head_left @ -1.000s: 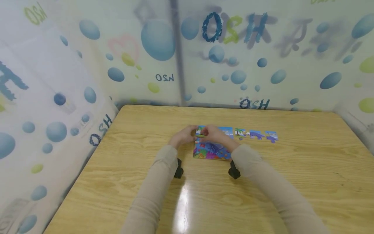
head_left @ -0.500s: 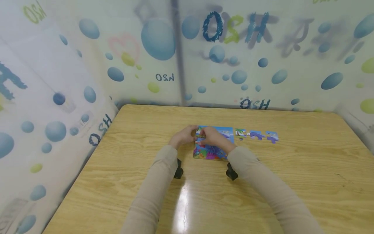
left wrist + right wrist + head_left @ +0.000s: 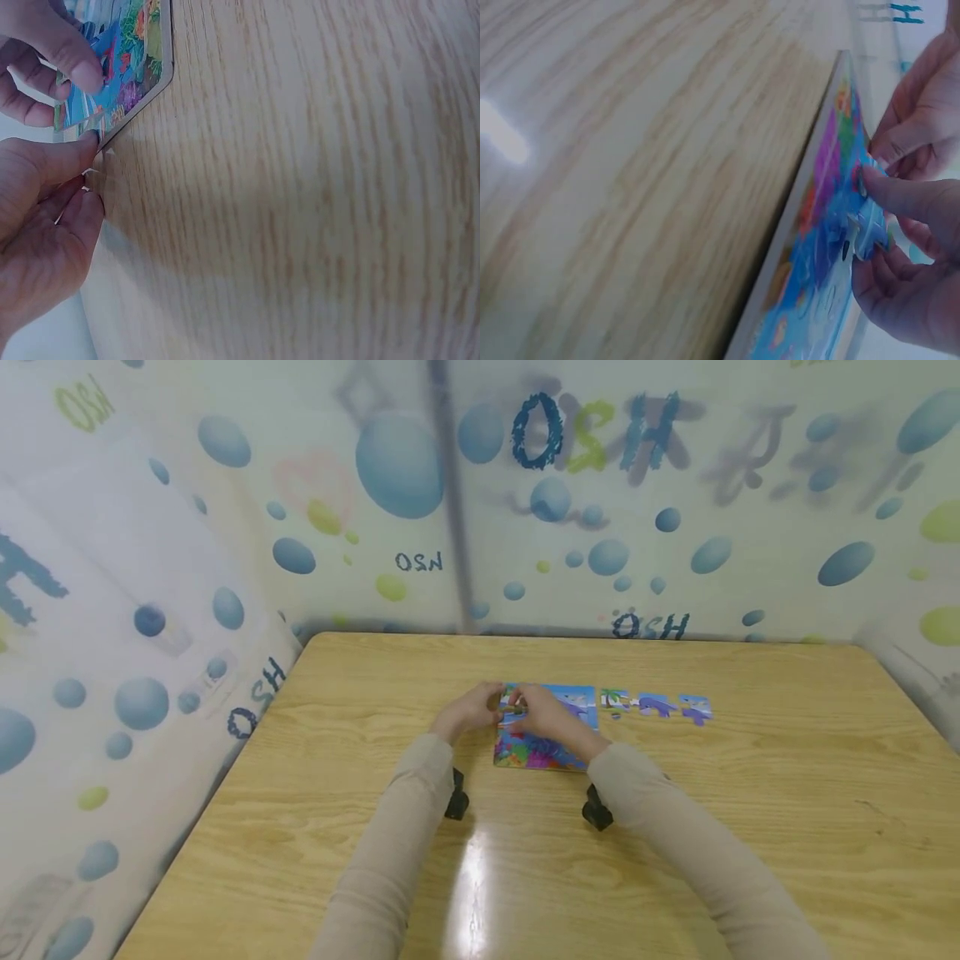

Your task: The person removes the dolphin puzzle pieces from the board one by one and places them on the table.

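Observation:
A colourful jigsaw puzzle board (image 3: 525, 753) with a sea scene lies on the table under both hands. My right hand (image 3: 543, 714) reaches over its upper left part. Between the right thumb and fingers is a blue puzzle piece (image 3: 871, 225), pinched and tilted above the board in the right wrist view. My left hand (image 3: 474, 708) stays at the board's left edge. There its thumb (image 3: 79, 154) presses on the board's rim, with the fingers curled just outside it. The hands partly hide the piece and the spot beneath it.
Loose puzzle pieces lie in a row right of the board: one with a palm tree (image 3: 615, 699), a purple dolphin piece (image 3: 656, 706) and another purple and blue piece (image 3: 696, 710). The wooden table (image 3: 750, 827) ends at a patterned wall (image 3: 495, 527).
My right hand has shifted slightly left and down over the board with the puzzle piece, uncovering more of the board's upper right. My left hand holds the same place.

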Demonstrator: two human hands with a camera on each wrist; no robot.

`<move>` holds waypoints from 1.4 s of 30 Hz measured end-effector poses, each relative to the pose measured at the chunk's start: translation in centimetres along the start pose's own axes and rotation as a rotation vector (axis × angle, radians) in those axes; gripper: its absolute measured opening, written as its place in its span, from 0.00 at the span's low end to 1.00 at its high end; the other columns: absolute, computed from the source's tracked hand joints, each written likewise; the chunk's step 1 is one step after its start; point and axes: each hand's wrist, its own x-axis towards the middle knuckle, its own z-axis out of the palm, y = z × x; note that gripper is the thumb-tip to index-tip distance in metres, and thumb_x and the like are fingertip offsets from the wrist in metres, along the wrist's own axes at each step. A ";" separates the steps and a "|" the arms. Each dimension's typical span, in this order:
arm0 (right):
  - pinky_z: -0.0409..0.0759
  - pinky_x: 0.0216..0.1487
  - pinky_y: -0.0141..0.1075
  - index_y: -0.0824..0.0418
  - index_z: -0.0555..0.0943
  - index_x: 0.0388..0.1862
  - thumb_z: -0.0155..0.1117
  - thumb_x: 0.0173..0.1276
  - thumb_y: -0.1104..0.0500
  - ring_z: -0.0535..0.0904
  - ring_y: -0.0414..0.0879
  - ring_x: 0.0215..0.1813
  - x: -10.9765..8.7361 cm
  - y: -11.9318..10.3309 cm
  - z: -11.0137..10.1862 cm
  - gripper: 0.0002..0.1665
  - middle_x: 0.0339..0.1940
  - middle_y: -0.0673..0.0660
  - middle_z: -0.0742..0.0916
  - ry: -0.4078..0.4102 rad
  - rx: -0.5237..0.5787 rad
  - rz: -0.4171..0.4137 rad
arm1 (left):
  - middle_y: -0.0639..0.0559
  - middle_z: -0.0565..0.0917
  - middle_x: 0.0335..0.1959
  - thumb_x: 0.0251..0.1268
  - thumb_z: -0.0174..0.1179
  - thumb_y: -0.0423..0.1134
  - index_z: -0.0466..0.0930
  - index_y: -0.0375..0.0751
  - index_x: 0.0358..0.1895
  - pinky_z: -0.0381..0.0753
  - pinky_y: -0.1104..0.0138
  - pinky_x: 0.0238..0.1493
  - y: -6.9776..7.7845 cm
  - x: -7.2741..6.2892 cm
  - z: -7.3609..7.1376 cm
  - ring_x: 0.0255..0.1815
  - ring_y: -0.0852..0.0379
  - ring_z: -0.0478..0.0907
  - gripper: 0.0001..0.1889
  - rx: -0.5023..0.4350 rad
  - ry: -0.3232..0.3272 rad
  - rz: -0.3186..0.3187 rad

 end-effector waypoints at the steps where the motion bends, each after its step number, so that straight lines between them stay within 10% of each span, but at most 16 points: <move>1: 0.79 0.51 0.43 0.64 0.73 0.47 0.67 0.56 0.64 0.75 0.56 0.54 -0.1 0.1 -0.1 0.20 0.51 0.64 0.78 -0.003 0.013 0.001 | 0.42 0.56 0.71 0.65 0.51 0.31 0.55 0.36 0.69 0.51 0.54 0.73 0.0 0.0 0.0 0.73 0.45 0.49 0.29 -0.001 0.001 -0.002; 13: 0.80 0.49 0.42 0.63 0.74 0.47 0.60 0.62 0.67 0.77 0.55 0.53 -0.8 0.9 -0.8 0.14 0.50 0.62 0.81 -0.064 0.013 -0.084 | 0.43 0.55 0.72 0.65 0.52 0.33 0.55 0.38 0.69 0.48 0.54 0.74 0.2 -0.1 0.0 0.74 0.47 0.47 0.30 -0.004 0.006 -0.032; 22: 0.73 0.33 0.32 0.64 0.75 0.48 0.58 0.63 0.65 0.74 0.45 0.34 -1.1 1.0 -1.2 0.13 0.48 0.62 0.81 -0.075 0.005 -0.109 | 0.43 0.56 0.72 0.66 0.51 0.32 0.54 0.38 0.70 0.48 0.54 0.74 0.3 -0.1 0.0 0.74 0.47 0.46 0.29 -0.017 0.002 -0.026; 30: 0.79 0.48 0.41 0.63 0.74 0.50 0.57 0.65 0.61 0.76 0.54 0.53 -1.9 1.9 -2.4 0.14 0.56 0.63 0.78 -0.080 0.121 -0.060 | 0.44 0.54 0.72 0.66 0.51 0.34 0.54 0.40 0.70 0.47 0.54 0.74 0.2 -0.2 0.1 0.74 0.47 0.45 0.30 -0.053 0.007 -0.050; 37: 0.73 0.30 0.32 0.65 0.75 0.47 0.58 0.65 0.62 0.75 0.46 0.32 -3.4 4.1 -4.3 0.13 0.44 0.65 0.82 -0.049 0.135 -0.042 | 0.46 0.54 0.73 0.66 0.51 0.34 0.53 0.40 0.70 0.46 0.56 0.75 0.3 -0.4 0.1 0.75 0.48 0.44 0.30 -0.061 -0.001 -0.054; 42: 0.77 0.35 0.33 0.65 0.76 0.47 0.58 0.64 0.62 0.79 0.51 0.42 -4.5 5.5 -5.4 0.13 0.44 0.65 0.82 -0.022 0.108 0.010 | 0.45 0.54 0.72 0.67 0.50 0.33 0.54 0.39 0.70 0.46 0.57 0.75 0.3 -0.3 0.1 0.74 0.48 0.45 0.29 -0.042 0.006 -0.047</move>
